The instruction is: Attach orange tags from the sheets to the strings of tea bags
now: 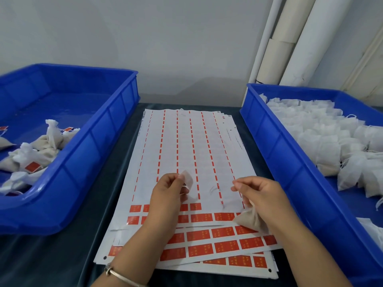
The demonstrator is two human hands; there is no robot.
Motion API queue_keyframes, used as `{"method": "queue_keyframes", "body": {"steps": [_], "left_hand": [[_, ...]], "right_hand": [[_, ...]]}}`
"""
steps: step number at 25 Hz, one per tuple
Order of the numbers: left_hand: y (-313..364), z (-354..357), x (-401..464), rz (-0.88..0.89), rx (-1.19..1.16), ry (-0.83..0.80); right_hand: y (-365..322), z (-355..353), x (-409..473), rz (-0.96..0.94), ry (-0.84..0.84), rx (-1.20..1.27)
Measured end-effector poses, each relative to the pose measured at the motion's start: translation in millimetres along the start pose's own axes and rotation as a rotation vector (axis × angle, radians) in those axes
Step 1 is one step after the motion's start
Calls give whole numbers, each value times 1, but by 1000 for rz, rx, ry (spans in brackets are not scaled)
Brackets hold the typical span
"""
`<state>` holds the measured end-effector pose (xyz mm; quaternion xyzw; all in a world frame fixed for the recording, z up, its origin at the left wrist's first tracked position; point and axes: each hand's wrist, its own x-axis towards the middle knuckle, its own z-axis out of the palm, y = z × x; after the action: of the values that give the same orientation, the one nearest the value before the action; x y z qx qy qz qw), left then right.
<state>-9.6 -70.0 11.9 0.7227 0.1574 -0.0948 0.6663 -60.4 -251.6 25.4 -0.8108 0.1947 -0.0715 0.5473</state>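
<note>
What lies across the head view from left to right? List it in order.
Left blue bin with tagged tea bags → left hand pinching a peeled tag → right hand holding a tea bag → right blue bin of untagged tea bags.

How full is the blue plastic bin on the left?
Mostly empty. The blue plastic bin on the left shows bare floor, with only a few white tea bags with orange tags piled at its near end.
</note>
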Motion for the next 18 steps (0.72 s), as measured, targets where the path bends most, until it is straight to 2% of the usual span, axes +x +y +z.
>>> {"method": "queue_keyframes", "body": {"steps": [5, 9, 13, 18], "left_hand": [[10, -9, -8, -174, -517, -186], [13, -16, -14, -148, -710, -299], [17, -23, -16, -87, -733, -382], [19, -22, -11, 4, -463, -371]], "right_hand": [[-32, 13, -16, -122, 10, 104], [-46, 32, -26, -242, -4, 137], [-60, 45, -27, -373, -62, 37], [-74, 47, -17, -484, -114, -110]]}}
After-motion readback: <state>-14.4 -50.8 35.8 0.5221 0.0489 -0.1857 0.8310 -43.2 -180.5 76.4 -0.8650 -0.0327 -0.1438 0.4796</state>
